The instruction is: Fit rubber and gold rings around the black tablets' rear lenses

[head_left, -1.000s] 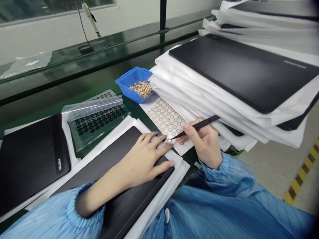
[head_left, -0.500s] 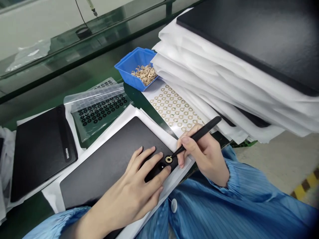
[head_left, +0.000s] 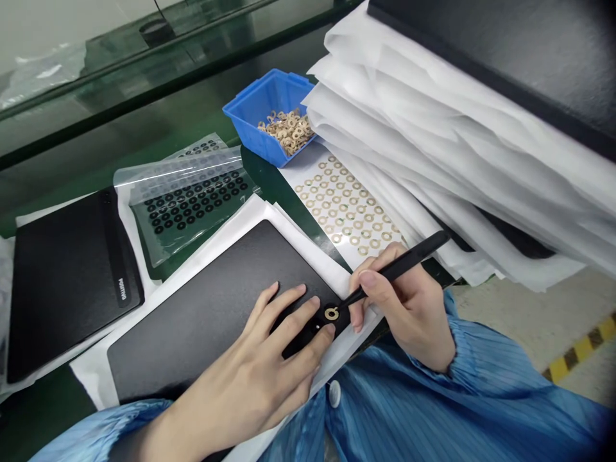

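My left hand lies with spread fingers on a black tablet back cover, which rests on white foam sheeting. Between the fingers and the cover's right corner sits a ring-shaped, tan adhesive piece over a round opening. My right hand is closed around black tweezers, held like a pen. Their tip meets the ring's edge or its small tab; the exact contact is too small to tell.
Beyond the cover lie a sheet of tan rings, a blue bin of loose rings and a clear sheet of black rings. Another black cover lies left. A tall stack of foam-wrapped covers rises at right.
The view has shifted slightly. The left hand stays spread on the cover, and the tweezers remain at the ring with almost no movement.
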Motion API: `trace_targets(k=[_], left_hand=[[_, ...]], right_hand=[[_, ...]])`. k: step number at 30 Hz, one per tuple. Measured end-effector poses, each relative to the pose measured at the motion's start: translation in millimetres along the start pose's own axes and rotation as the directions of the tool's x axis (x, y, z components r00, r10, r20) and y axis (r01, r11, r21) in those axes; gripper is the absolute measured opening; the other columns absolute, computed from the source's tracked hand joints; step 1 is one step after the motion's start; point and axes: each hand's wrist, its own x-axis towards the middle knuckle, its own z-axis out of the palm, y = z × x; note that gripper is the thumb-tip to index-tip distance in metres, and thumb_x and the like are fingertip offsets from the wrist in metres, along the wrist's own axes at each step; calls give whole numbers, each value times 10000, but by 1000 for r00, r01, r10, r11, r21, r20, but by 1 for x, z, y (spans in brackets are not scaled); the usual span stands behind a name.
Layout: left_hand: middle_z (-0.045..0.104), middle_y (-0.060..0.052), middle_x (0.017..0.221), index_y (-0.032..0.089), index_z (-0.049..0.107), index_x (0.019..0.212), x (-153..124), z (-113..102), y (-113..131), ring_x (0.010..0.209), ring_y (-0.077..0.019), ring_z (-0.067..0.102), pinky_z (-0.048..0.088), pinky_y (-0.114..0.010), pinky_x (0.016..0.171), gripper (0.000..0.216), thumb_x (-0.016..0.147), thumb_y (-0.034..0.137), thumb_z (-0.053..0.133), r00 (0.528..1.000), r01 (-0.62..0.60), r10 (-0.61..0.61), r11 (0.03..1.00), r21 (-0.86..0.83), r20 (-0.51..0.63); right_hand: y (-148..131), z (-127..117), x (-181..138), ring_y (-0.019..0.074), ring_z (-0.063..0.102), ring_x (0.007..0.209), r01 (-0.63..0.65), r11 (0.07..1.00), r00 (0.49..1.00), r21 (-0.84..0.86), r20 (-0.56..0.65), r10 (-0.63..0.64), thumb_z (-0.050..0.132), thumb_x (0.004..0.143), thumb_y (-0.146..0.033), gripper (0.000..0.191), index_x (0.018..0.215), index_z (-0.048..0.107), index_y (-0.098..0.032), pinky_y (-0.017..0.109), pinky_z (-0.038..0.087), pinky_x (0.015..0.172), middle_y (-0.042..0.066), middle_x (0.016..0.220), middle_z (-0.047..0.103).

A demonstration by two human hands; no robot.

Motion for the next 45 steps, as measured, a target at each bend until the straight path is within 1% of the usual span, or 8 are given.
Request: trace_targets(k=[10, 17, 20, 23, 27, 31, 37, 45], left_hand=[[491, -139, 1276, 141, 528, 1234, -1, 1, -2, 1292, -339, 301, 318, -618, 1013, 339, 904, 146, 450, 1000, -8, 8, 1000, 2, 17], [505, -118, 1276, 153, 528, 1241, -1, 1, -1, 1288, -320, 322, 297, -587, 1044, 344, 906, 152, 455, 1000, 5, -5, 1000, -9, -1], [518, -106, 1271, 144, 518, 1251, 0, 3, -1, 1281, -305, 340, 282, -561, 1064, 346, 911, 169, 457, 1000, 25, -25, 1000, -8, -18], [532, -98, 1262, 133, 493, 1280, 2, 3, 0, 1260, -292, 362, 284, -535, 1068, 368, 920, 185, 444, 999, 42, -41, 999, 9, -25], [522, -97, 1277, 131, 464, 1313, 3, 3, 1, 1230, -294, 375, 306, -528, 1047, 394, 929, 209, 424, 999, 49, -49, 998, 45, -3], [514, -95, 1282, 146, 452, 1325, 5, 4, 2, 1203, -288, 388, 315, -518, 1036, 401, 932, 222, 420, 998, 68, -68, 996, 50, 1], [510, -99, 1277, 154, 448, 1321, 8, 6, 4, 1192, -279, 411, 284, -530, 1050, 393, 931, 183, 419, 994, 106, -106, 992, 65, 1], [504, -106, 1259, 181, 464, 1294, 8, 4, 2, 1169, -264, 418, 309, -531, 1030, 377, 918, 165, 441, 994, 106, -106, 994, 6, -2]], right_hand=[[-2, -1, -1, 123, 557, 360, 17, 999, 1000, -39, 12, -17, 506, 901, -276, 130, 814, 429, -219, 244, 458, 372, -73, 467, 538], [0, -2, 0, 106, 559, 372, 38, 997, 999, -63, 6, -37, 514, 892, -240, 105, 811, 451, -217, 242, 448, 361, -67, 563, 508], [4, -3, -4, 99, 559, 415, 134, 981, 991, -138, 29, -132, 507, 888, -176, 85, 841, 460, -228, 250, 447, 400, -55, 610, 521], [8, -4, -9, 115, 584, 518, 260, 940, 965, -219, 23, -262, 533, 853, -120, 140, 867, 468, -244, 278, 471, 480, -25, 707, 560], [10, -2, -13, 151, 611, 567, 329, 919, 938, -215, -41, -345, 508, 860, -133, 163, 943, 459, -264, 323, 503, 530, -7, 705, 595], [8, -2, -13, 182, 629, 565, 302, 928, 946, -219, -50, -320, 466, 891, -202, 88, 941, 430, -265, 354, 520, 531, -11, 614, 588], [6, -3, -13, 139, 604, 538, 311, 940, 948, -142, -26, -318, 472, 888, -180, 93, 945, 451, -249, 316, 507, 493, 13, 756, 598], [12, -2, -13, 124, 583, 553, 364, 917, 930, -161, 1, -369, 512, 852, -119, 164, 952, 473, -242, 284, 497, 483, 6, 760, 565]])
